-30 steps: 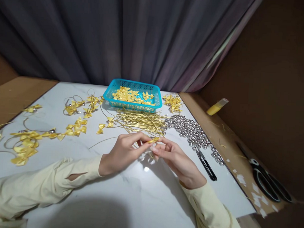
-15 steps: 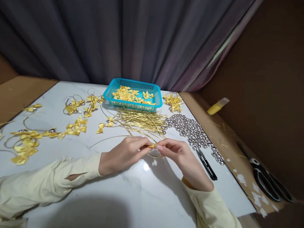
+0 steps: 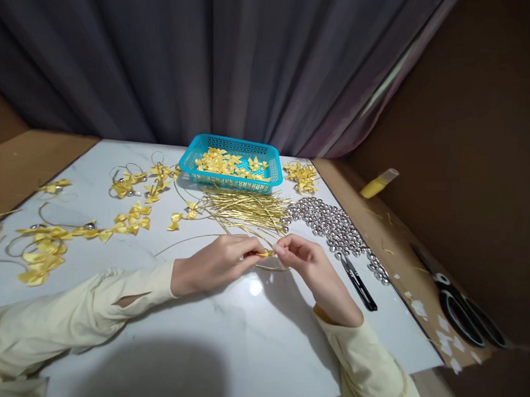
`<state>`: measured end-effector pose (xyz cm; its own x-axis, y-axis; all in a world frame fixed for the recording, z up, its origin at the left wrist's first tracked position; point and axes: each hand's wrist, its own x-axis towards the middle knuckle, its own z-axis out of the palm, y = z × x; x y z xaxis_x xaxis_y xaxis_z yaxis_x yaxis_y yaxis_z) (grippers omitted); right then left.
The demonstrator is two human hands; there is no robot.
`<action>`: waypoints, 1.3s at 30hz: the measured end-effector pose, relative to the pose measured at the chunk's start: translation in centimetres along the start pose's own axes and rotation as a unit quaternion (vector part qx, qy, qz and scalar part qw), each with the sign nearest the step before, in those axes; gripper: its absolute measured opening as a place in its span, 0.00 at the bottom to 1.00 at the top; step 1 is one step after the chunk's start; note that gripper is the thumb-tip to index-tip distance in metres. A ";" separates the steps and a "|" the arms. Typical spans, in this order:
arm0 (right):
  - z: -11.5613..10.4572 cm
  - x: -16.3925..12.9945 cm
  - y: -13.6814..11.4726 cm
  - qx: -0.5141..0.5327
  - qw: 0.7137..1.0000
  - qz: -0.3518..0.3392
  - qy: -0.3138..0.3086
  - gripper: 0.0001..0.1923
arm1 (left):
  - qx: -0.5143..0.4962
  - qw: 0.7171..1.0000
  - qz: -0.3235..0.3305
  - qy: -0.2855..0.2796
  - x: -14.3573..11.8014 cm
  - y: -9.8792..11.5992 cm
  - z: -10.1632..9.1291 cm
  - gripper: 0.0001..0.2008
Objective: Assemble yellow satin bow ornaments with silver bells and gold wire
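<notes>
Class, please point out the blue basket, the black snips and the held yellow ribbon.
Blue basket (image 3: 231, 179), head view: front rim.
Black snips (image 3: 366, 297), head view: handle part.
Yellow ribbon (image 3: 267, 253), head view: its uncovered part.

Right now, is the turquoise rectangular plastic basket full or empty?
Partly filled. The basket holds shiny yellow ribbon bows, heaped toward the left; bare turquoise floor shows among those at right.

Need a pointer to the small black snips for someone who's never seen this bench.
Start at the white tabletop and go to its right side, where loose silver beads are spread. Just on the near side of them, to the right of the right hand, lie the snips: slim and black, without the big looped handles of the larger scissors.
</notes>
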<state>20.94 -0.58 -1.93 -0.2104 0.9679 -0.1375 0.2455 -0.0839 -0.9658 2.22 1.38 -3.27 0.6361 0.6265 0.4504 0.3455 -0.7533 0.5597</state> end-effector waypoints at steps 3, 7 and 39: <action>0.0 0.0 0.1 -0.001 1.000 0.007 -0.001 0.12 | 0.002 1.000 0.023 -0.009 0.1 -0.2 -0.3 0.06; 0.0 0.0 -0.1 0.003 1.000 0.013 0.000 0.12 | 0.012 0.998 0.050 -0.022 0.3 -0.5 -0.7 0.06; 0.4 -0.4 0.1 -0.123 0.985 -0.122 0.002 0.10 | 0.057 0.996 0.069 0.029 -0.2 -0.8 0.1 0.07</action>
<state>20.65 -1.06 -2.10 -0.2880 0.9531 0.0928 0.4100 0.2103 -0.8875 1.88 1.86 -3.84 0.6425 0.5240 0.5591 0.3366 -0.8485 0.4083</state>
